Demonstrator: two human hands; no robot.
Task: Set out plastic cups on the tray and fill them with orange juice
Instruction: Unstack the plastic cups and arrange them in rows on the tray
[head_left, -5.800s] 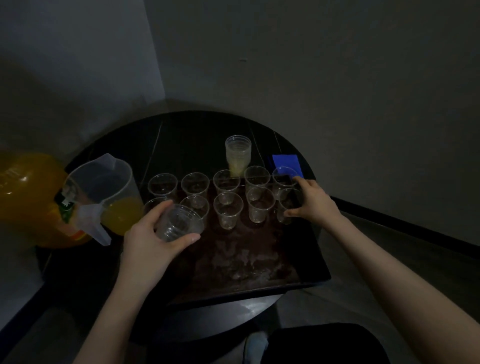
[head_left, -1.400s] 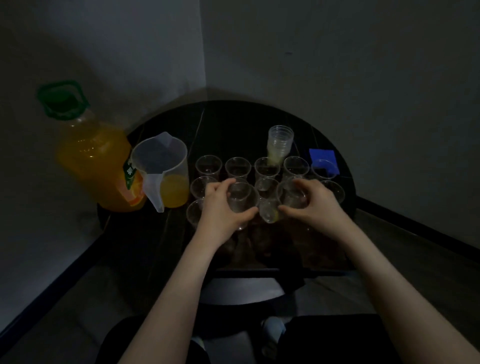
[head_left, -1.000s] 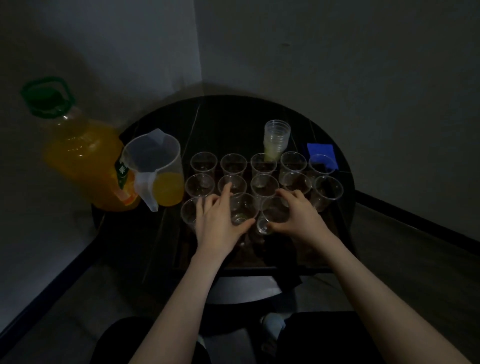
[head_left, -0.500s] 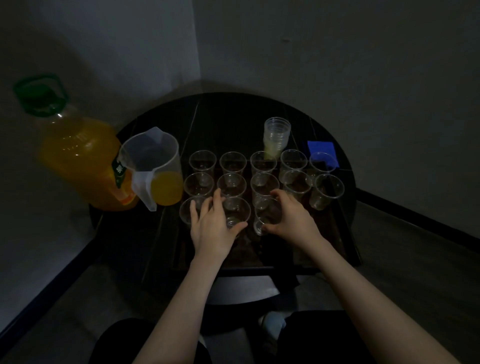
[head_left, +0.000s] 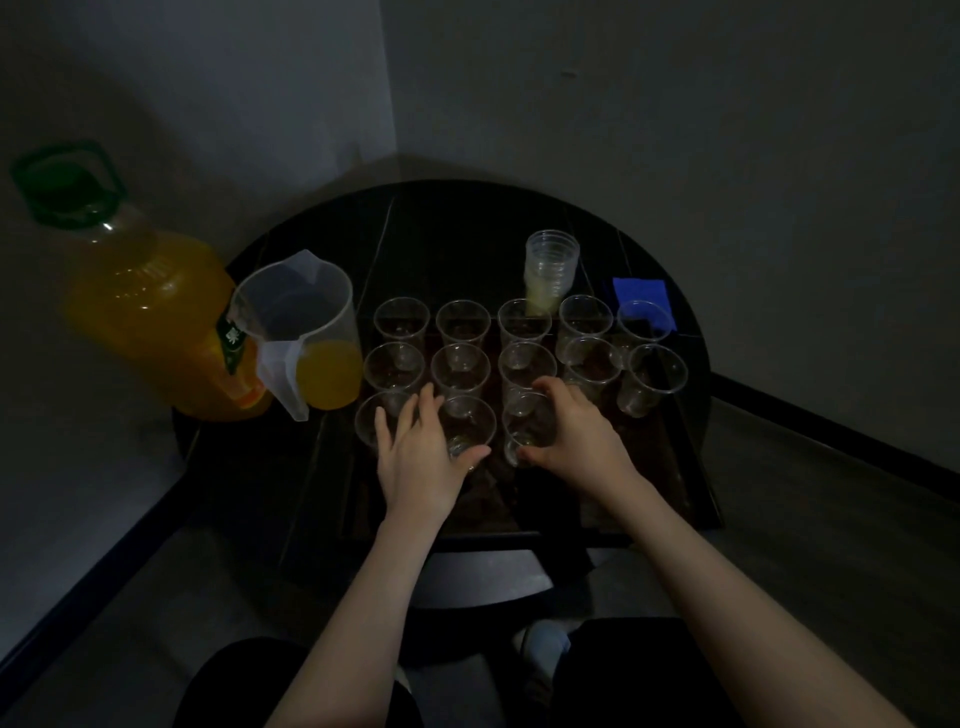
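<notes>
The right hand (head_left: 582, 441) curls round a clear cup (head_left: 527, 428) in the near row of the tray (head_left: 691, 467), thumb at the cup's near base and fingers wrapped over its far side, so it is grasping that cup, which stands tilted slightly toward the left hand. The left hand (head_left: 421, 457) lies just to the left of that grip, fingers spread and nearly straight, its thumb against the near side of a second cup (head_left: 467, 423) and its fingers reaching past the left side of it toward a third cup (head_left: 376, 421); whether it truly grips the second cup cannot be told in the dim light. Beyond both hands stand two further rows of empty cups (head_left: 460, 364), five across in each, the rightmost pair lying well right of the grip. Farther back, past the held cup, a stack (head_left: 551, 267) of cups stands on the round table (head_left: 311, 467), with a blue square (head_left: 641, 296) to its right. Left of the left hand, off the tray, sits a jug (head_left: 301, 332) holding some orange juice, and beyond that a large juice bottle (head_left: 140, 312) with a green cap.
</notes>
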